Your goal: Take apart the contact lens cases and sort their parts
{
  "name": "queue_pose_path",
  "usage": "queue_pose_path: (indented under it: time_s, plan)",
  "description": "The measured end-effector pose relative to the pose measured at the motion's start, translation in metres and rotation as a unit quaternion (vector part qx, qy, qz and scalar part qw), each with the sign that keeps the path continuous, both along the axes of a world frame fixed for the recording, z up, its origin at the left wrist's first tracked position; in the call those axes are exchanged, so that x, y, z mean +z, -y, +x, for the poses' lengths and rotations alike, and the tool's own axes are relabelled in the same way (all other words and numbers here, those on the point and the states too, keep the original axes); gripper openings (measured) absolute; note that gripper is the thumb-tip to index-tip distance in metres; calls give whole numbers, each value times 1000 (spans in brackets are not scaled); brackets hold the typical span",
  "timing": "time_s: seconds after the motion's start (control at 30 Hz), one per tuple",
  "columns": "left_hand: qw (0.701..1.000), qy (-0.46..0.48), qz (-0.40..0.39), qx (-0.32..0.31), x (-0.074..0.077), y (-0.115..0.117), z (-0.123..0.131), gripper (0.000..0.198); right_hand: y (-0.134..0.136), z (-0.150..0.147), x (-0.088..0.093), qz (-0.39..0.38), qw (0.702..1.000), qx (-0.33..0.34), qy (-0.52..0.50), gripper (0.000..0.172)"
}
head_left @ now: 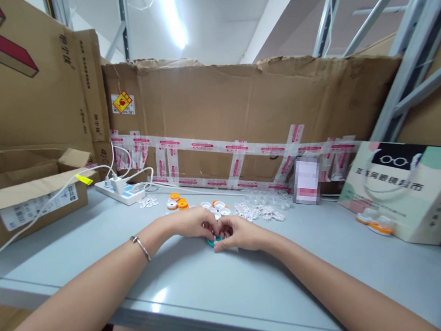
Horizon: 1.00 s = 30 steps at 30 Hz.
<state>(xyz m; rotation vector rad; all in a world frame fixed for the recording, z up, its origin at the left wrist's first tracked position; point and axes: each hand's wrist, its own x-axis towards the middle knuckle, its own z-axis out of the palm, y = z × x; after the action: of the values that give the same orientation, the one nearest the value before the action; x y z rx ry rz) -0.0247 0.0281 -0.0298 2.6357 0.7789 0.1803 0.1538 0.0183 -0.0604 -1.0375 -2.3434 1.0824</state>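
Note:
My left hand [199,222] and my right hand [244,233] meet over the middle of the table, both with fingers closed. Between their fingertips is a teal round cap [211,243], low over the tabletop and mostly covered by the fingers. A speck of white shows at the cap, too small to name. Just beyond the hands lie white round caps [220,205] and orange round caps [182,203]. Right of them spreads a pile of small white pieces [257,212], with clear plastic parts [269,197] behind it.
A white power strip [120,193] with cables and a few small white discs [148,202] are at left, beside an open cardboard box [47,204]. A phone-like screen [307,181] leans on the large carton [210,108]. A paper bag [403,192] stands right, orange-and-white containers [381,226] before it.

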Motion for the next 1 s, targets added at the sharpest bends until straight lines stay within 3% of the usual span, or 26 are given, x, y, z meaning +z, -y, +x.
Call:
queue_pose_path:
  time_s: [0.37, 0.67, 0.83, 1.0]
  plan:
    - [995, -37, 91, -17, 5, 7, 6, 12, 0, 5, 7, -17, 999, 39, -3, 33]
    - [991, -40, 121, -31, 2, 6, 3, 10, -2, 7, 5, -29, 998, 49, -13, 30]
    - [988, -52, 146, -5, 2, 10, 9, 5, -1, 7, 5, -19, 998, 55, -17, 28]
    - [988, -39, 130, 76, 18, 10, -3, 10, 1, 8, 5, -25, 999, 28, -9, 34]
